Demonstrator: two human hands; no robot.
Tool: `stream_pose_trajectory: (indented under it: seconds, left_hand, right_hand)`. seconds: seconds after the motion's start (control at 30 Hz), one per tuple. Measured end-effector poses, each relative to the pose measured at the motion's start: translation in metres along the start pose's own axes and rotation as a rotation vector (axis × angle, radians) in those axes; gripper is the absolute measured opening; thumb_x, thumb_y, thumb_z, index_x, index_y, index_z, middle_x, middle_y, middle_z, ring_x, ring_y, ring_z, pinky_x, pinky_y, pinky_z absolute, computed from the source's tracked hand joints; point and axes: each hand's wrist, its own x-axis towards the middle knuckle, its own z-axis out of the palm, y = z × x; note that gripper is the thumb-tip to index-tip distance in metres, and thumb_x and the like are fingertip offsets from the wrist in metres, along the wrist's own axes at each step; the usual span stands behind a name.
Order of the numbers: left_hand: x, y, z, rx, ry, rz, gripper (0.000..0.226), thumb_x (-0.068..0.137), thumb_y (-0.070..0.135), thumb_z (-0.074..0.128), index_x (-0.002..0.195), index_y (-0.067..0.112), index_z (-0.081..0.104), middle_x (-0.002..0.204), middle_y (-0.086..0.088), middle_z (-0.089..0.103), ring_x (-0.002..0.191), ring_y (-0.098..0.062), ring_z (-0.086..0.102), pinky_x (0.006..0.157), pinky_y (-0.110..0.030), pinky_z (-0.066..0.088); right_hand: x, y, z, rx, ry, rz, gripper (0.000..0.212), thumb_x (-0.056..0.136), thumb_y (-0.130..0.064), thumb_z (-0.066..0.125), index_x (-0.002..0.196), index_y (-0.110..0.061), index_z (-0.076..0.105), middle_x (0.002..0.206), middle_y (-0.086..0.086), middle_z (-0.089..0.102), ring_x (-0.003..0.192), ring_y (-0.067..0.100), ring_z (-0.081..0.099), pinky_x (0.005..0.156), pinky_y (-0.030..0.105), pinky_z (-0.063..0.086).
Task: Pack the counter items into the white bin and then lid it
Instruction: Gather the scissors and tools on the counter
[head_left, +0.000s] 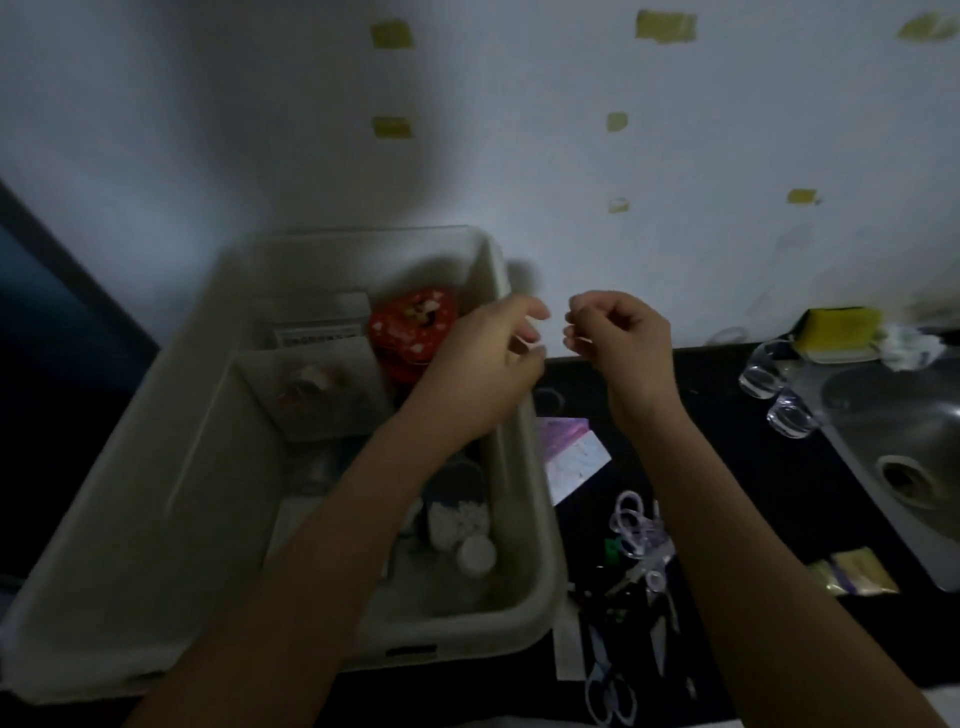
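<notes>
The white bin (156, 499) stands at the left on the dark counter (753, 499), without a lid. Inside it lie a red heart-shaped tin (410, 332), flat paper packets (311, 389) and small white bottles (475, 553). My left hand (488, 364) hovers above the bin's right rim with its fingers curled. Close beside it to the right, my right hand (618, 343) is raised with its fingertips pinched together. I see nothing between the fingers of either hand in this dim, blurred view. No lid is in view.
On the counter right of the bin lie a shiny purple card (571, 457), clear plastic rings (634, 519), scissors (613, 691) and gold packets (857, 569). Two glasses (763, 374) and a yellow sponge (841, 327) sit by the steel sink (909, 441). A wall stands close behind.
</notes>
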Motion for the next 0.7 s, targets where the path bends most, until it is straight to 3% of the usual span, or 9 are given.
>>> stream_pose_trajectory:
  seconds: [0.1, 0.2, 0.37, 0.43, 0.53, 0.6, 0.7]
  left_hand:
    - [0.012, 0.032, 0.047, 0.028, -0.091, 0.043, 0.024, 0.087, 0.009, 0.055, 0.110, 0.012, 0.060, 0.103, -0.007, 0.063, 0.095, -0.022, 0.062, 0.086, -0.036, 0.051]
    - [0.020, 0.047, 0.092, 0.096, -0.202, 0.045, 0.018, 0.086, 0.014, 0.055, 0.103, 0.013, 0.060, 0.099, -0.008, 0.060, 0.090, -0.022, 0.059, 0.083, -0.044, 0.051]
    - [0.014, 0.053, 0.157, 0.257, -0.370, -0.092, 0.025, 0.091, 0.022, 0.054, 0.115, 0.016, 0.056, 0.113, -0.008, 0.056, 0.102, -0.024, 0.056, 0.089, -0.040, 0.049]
    - [0.007, 0.046, 0.182, 0.261, -0.409, -0.176, 0.028, 0.091, 0.022, 0.053, 0.119, 0.015, 0.054, 0.115, -0.008, 0.055, 0.105, -0.024, 0.056, 0.090, -0.040, 0.049]
    - [-0.003, 0.016, 0.218, 0.272, -0.432, -0.365, 0.036, 0.090, 0.021, 0.056, 0.124, 0.012, 0.049, 0.117, -0.010, 0.055, 0.107, -0.026, 0.057, 0.089, -0.041, 0.051]
    - [-0.012, -0.011, 0.236, 0.239, -0.456, -0.552, 0.049, 0.085, 0.029, 0.064, 0.126, 0.011, 0.044, 0.120, -0.013, 0.053, 0.109, -0.029, 0.056, 0.088, -0.038, 0.051]
    - [-0.029, -0.043, 0.257, 0.097, -0.547, -0.823, 0.102, 0.053, 0.051, 0.078, 0.136, 0.013, 0.033, 0.138, -0.015, 0.043, 0.124, -0.030, 0.047, 0.101, -0.041, 0.046]
  right_hand:
    - [0.009, 0.020, -0.051, -0.087, -0.011, 0.120, 0.012, 0.089, -0.004, 0.058, 0.092, 0.004, 0.066, 0.072, 0.008, 0.062, 0.056, 0.004, 0.057, 0.052, 0.012, 0.048]
    - [0.015, 0.053, -0.100, -0.120, 0.004, 0.239, 0.014, 0.089, -0.008, 0.060, 0.096, 0.002, 0.067, 0.072, 0.008, 0.062, 0.059, 0.009, 0.055, 0.049, 0.013, 0.046]
    - [0.018, 0.115, -0.166, -0.289, -0.105, 0.462, 0.014, 0.088, -0.003, 0.059, 0.082, -0.013, 0.067, 0.085, 0.013, 0.067, 0.080, 0.021, 0.062, 0.073, 0.032, 0.052]
    - [0.017, 0.131, -0.182, -0.476, -0.198, 0.497, 0.012, 0.087, -0.004, 0.059, 0.094, -0.010, 0.066, 0.099, 0.014, 0.067, 0.088, 0.022, 0.062, 0.075, 0.030, 0.051]
    - [0.015, 0.152, -0.198, -0.742, -0.333, 0.542, 0.039, 0.087, -0.012, 0.064, 0.124, -0.006, 0.055, 0.119, 0.014, 0.061, 0.099, 0.023, 0.060, 0.073, 0.025, 0.046]
    - [0.014, 0.165, -0.205, -0.869, -0.417, 0.589, 0.052, 0.084, -0.019, 0.068, 0.131, -0.008, 0.048, 0.125, 0.013, 0.056, 0.105, 0.023, 0.058, 0.077, 0.027, 0.046]
    - [0.013, 0.179, -0.209, -0.991, -0.552, 0.596, 0.062, 0.078, -0.024, 0.072, 0.132, -0.010, 0.045, 0.129, 0.014, 0.054, 0.113, 0.027, 0.056, 0.092, 0.033, 0.049]
